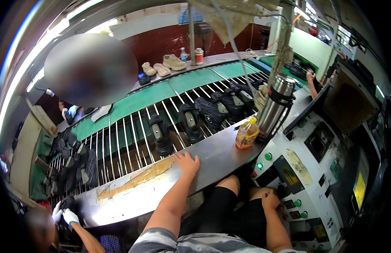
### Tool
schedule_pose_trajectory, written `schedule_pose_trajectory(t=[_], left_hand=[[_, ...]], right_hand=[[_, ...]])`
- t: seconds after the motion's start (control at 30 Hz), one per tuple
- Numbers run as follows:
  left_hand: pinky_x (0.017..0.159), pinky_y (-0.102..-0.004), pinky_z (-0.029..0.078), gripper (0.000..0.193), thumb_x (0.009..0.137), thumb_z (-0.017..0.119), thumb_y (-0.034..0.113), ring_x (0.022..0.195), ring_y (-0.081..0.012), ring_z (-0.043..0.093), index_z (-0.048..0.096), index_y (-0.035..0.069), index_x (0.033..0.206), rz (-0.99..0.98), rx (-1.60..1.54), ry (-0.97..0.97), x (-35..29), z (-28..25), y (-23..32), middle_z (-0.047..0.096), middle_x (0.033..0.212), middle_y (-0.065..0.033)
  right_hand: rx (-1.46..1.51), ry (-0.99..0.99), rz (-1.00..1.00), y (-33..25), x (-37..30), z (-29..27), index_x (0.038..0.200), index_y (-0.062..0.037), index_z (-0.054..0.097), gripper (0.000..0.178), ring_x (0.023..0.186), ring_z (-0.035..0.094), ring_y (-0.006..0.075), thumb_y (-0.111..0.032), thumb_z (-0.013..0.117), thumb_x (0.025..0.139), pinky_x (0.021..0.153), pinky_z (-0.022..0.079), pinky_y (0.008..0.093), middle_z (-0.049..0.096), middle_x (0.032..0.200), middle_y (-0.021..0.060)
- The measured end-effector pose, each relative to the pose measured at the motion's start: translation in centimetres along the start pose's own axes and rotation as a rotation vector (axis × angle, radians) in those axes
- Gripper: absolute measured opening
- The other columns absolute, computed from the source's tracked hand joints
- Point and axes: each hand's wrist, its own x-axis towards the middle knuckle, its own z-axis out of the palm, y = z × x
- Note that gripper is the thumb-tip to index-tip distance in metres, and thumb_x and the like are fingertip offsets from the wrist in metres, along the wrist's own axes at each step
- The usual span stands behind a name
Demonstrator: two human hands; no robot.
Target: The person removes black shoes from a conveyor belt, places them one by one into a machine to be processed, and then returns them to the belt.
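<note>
My left hand (187,164) lies flat on the metal ledge (212,155) beside the conveyor, its fingers apart and nothing under them but the ledge. Just beyond its fingertips, a black shoe (161,135) rests on the rods, and another black shoe (190,123) sits to its right. My right hand (270,199) rests closed on my thigh, beside the white control panel (284,154). No object shows in it.
Several black shoes (212,113) ride the rod conveyor (132,139) and its green belt (153,98). A steel thermos (276,105) and a drink bottle (247,134) stand on the ledge. At lower left, a co-worker's gloved hands (69,216) hold a black shoe.
</note>
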Motion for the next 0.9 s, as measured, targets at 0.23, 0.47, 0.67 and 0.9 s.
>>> schedule_pose_trajectory(t=[0.23,0.47,0.67,0.9], left_hand=[[0.112,-0.0591,0.019,0.062,0.075,0.068,0.041,0.13,-0.0549,0.029,0.055,-0.001,0.12,0.049,0.006,0.099,-0.1,1.7,-1.2,0.04,0.131,-0.036],[0.112,-0.0582,0.019,0.061,0.076,0.068,0.04,0.13,-0.0549,0.029,0.055,0.0,0.12,0.061,0.013,0.113,-0.2,1.9,-1.1,0.04,0.133,-0.0357],[0.112,-0.0563,0.021,0.062,0.077,0.067,0.041,0.131,-0.0528,0.03,0.055,0.002,0.123,0.036,0.045,0.09,-0.4,1.7,-0.9,0.041,0.134,-0.0345],[0.114,-0.0558,0.018,0.064,0.078,0.066,0.041,0.134,-0.0536,0.026,0.053,0.0,0.125,0.004,0.013,0.03,-0.5,1.2,-1.0,0.035,0.139,-0.0361]], right_hand=[[0.017,0.177,-0.173,1.3,0.9,1.7,0.084,-0.0059,0.059,0.02,0.089,0.057,0.0377,-0.022,0.064,0.073,0.076,0.048,0.047,0.058,0.091,0.0155],[0.14,0.037,-0.019,2.1,1.1,1.7,0.082,-0.006,0.057,0.023,0.085,0.058,0.0374,-0.024,0.065,0.07,0.074,0.047,0.048,0.059,0.09,0.0164],[-0.003,0.243,-0.123,1.5,0.6,1.0,0.084,-0.0071,0.058,0.025,0.086,0.059,0.0352,-0.026,0.065,0.069,0.077,0.049,0.0447,0.061,0.09,0.0142],[0.182,-0.115,0.126,1.7,1.1,-0.8,0.085,-0.0075,0.058,0.024,0.091,0.058,0.0342,-0.025,0.064,0.07,0.08,0.047,0.0464,0.06,0.089,0.0133]])
